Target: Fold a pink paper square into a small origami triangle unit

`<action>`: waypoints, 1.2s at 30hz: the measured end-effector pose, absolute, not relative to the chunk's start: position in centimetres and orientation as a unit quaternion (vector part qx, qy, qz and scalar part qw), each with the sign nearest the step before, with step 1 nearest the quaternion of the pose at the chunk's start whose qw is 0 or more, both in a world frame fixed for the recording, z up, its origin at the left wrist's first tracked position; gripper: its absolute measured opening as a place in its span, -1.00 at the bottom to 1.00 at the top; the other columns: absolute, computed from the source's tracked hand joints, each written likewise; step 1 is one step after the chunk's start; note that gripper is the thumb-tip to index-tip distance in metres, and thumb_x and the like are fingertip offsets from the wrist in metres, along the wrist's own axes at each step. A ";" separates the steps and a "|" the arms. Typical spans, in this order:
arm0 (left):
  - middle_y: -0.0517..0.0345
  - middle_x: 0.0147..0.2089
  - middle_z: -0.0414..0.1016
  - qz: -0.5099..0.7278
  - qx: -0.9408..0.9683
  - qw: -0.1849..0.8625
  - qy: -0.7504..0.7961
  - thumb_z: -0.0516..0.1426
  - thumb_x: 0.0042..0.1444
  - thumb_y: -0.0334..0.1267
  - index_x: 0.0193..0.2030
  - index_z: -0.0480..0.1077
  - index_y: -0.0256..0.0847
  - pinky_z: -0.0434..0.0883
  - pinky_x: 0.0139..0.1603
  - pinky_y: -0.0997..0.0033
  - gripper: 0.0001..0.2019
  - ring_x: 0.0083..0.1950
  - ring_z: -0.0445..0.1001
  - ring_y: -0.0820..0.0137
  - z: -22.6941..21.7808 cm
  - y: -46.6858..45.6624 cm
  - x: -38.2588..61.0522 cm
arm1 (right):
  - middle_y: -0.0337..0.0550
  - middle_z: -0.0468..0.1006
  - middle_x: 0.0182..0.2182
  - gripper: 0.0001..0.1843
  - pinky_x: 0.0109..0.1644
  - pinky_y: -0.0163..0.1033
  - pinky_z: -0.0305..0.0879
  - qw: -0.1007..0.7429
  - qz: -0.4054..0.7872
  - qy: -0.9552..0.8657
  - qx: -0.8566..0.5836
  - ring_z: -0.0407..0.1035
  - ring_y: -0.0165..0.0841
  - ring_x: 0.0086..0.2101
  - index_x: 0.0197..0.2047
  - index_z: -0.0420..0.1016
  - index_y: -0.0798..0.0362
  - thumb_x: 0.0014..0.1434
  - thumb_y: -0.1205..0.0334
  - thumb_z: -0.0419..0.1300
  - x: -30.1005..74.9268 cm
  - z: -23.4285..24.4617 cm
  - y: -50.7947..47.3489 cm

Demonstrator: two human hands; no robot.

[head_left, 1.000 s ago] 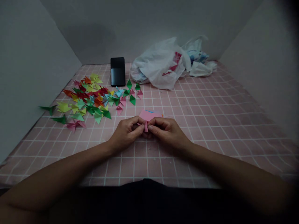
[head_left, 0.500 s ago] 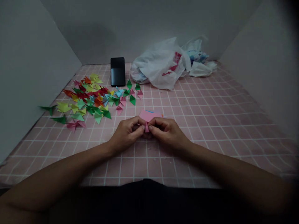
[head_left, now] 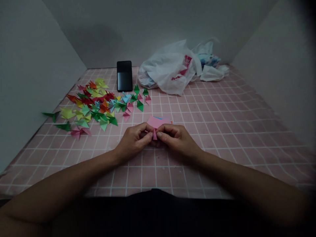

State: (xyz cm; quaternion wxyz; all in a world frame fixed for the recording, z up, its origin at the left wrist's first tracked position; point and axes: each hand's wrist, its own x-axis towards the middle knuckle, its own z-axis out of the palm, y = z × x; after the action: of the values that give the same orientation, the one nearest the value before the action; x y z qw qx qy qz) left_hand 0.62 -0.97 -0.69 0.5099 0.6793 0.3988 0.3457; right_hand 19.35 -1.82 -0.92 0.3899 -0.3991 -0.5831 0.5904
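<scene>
My left hand (head_left: 133, 140) and my right hand (head_left: 176, 138) meet at the middle of the table, fingertips pinched together on a small folded pink paper piece (head_left: 154, 133). Only its narrow upper part shows between the thumbs and forefingers. Just behind the hands lies a small stack of paper sheets (head_left: 158, 121), pink on top with blue and orange edges showing. Both forearms rest low over the pink gridded tablecloth (head_left: 222, 131).
A heap of several folded paper triangles (head_left: 96, 103) in green, yellow, red, blue and pink spreads at the left. A black phone (head_left: 124, 75) stands at the back. A white plastic bag (head_left: 172, 67) lies at the back right. Grey walls enclose three sides.
The fingertips have shifted slightly on the pink piece; otherwise hands and objects stay where they were.
</scene>
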 end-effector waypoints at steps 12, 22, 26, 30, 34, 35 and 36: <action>0.17 -0.36 0.59 0.351 0.677 0.510 0.398 0.12 0.19 -0.33 -0.26 0.41 -0.24 0.58 -0.31 0.50 -0.94 -0.35 0.64 0.43 -0.7 -0.9 0.6 | -0.22 0.49 -0.48 -0.82 -0.30 -0.24 0.31 0.394 0.617 -0.561 -0.387 0.38 -0.41 -0.43 -0.40 0.47 0.09 0.16 0.16 0.24 19.2 -1.1 -1.7; 0.19 -0.37 0.58 0.353 0.668 0.519 0.400 0.14 0.19 -0.31 -0.26 0.41 -0.24 0.57 -0.30 0.48 -0.94 -0.35 0.65 0.41 -1.0 -0.8 0.5 | -0.21 0.52 -0.46 -0.82 -0.31 -0.26 0.32 0.390 0.631 -0.551 -0.384 0.40 -0.41 -0.42 -0.38 0.47 0.09 0.15 0.15 0.25 19.3 -1.0 -1.7; 0.18 -0.37 0.59 0.350 0.666 0.523 0.400 0.13 0.18 -0.31 -0.25 0.41 -0.24 0.58 -0.29 0.49 -0.94 -0.35 0.65 0.41 -0.8 -0.9 0.6 | -0.22 0.51 -0.47 -0.82 -0.31 -0.26 0.32 0.388 0.630 -0.552 -0.384 0.40 -0.42 -0.43 -0.39 0.47 0.09 0.15 0.16 0.25 19.3 -1.0 -1.7; 0.18 -0.37 0.58 0.349 0.669 0.516 0.406 0.14 0.18 -0.31 -0.26 0.41 -0.24 0.58 -0.30 0.48 -0.94 -0.36 0.64 0.41 -0.7 -0.9 0.6 | -0.21 0.52 -0.46 -0.84 -0.30 -0.26 0.32 0.388 0.635 -0.549 -0.381 0.40 -0.42 -0.42 -0.38 0.48 0.10 0.14 0.18 0.26 19.3 -1.0 -1.7; 0.18 -0.37 0.58 0.349 0.674 0.511 0.404 0.13 0.18 -0.32 -0.27 0.41 -0.24 0.56 -0.31 0.49 -0.94 -0.36 0.64 0.41 -0.7 -0.9 0.5 | -0.22 0.51 -0.46 -0.85 -0.28 -0.24 0.33 0.389 0.628 -0.558 -0.379 0.40 -0.41 -0.41 -0.38 0.48 0.09 0.15 0.19 0.26 19.4 -1.1 -1.7; 0.18 -0.38 0.58 0.349 0.674 0.512 0.403 0.13 0.19 -0.32 -0.27 0.40 -0.24 0.56 -0.31 0.49 -0.94 -0.36 0.64 0.42 -0.8 -0.9 0.5 | -0.22 0.51 -0.46 -0.85 -0.28 -0.24 0.34 0.389 0.625 -0.560 -0.379 0.40 -0.41 -0.41 -0.38 0.48 0.09 0.15 0.19 0.25 19.4 -1.1 -1.7; 0.18 -0.39 0.58 0.349 0.672 0.515 0.401 0.13 0.19 -0.32 -0.27 0.40 -0.24 0.56 -0.31 0.49 -0.94 -0.36 0.64 0.41 -0.8 -0.9 0.5 | -0.22 0.50 -0.46 -0.85 -0.28 -0.24 0.34 0.389 0.624 -0.561 -0.379 0.39 -0.41 -0.41 -0.38 0.48 0.09 0.16 0.19 0.25 19.4 -1.1 -1.7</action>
State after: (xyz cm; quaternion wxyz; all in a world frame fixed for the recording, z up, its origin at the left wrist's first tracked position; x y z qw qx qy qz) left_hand 0.53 -0.87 -0.76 0.5151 0.6723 0.4009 0.3492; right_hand 19.37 -1.66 -1.11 0.3891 -0.3790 -0.5614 0.6242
